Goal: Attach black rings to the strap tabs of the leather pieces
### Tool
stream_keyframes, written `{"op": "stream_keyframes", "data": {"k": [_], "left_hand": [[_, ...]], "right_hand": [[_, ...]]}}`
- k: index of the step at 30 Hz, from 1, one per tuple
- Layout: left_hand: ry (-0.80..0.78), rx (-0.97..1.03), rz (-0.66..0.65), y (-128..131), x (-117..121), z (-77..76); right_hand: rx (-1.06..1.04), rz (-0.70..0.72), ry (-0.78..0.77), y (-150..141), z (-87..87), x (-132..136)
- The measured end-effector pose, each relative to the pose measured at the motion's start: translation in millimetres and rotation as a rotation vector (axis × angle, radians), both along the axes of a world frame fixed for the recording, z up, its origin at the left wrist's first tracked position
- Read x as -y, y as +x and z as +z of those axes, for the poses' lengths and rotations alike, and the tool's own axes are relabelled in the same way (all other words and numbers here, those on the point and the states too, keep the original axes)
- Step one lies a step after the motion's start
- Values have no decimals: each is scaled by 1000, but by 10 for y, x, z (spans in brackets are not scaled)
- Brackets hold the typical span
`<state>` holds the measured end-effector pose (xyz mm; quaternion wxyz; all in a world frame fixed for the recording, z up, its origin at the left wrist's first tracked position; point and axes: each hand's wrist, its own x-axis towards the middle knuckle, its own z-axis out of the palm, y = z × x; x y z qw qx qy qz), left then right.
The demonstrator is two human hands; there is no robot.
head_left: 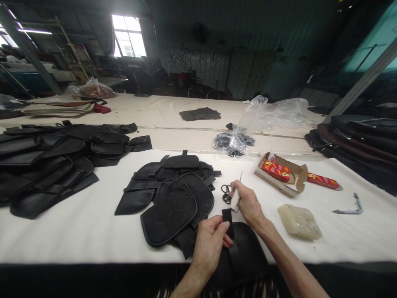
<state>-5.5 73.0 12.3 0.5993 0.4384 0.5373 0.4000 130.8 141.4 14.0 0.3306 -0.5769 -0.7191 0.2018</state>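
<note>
My left hand (212, 238) is closed on a black strap (227, 216), pinching it between thumb and fingers. The strap runs down onto a black leather-like piece (248, 244) at the table's front edge, partly covered by my hands. Just above the strap end, my right hand (248, 203) grips an awl (235, 199) with a white wrapped handle, its thin metal spike pointing up. Black metal rings or clasps (226, 193) lie beside my right fingers, partly hidden. Left of my hands is a pile of black sewn pieces (173, 207).
A larger black pile (56, 161) covers the left side. On the right are a cardboard box (279, 187) with red packets, a yellowish wax-like block (299, 222) and folding-knife-like tool (353, 209). Bagged black hardware (234, 142) sits further back; stacked dark bags (362, 140) stand far right.
</note>
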Motion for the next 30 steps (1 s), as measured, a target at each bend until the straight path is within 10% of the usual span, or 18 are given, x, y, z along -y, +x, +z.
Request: {"op": "stream_keyframes", "data": {"k": [12,30], "left_hand": [[11,-18,-49,11,-40,37],[48,-80,-82,6,-9,61]], "right_hand": [[-76,40,135,68,119,510],[273,314,699,100,225,577]]}}
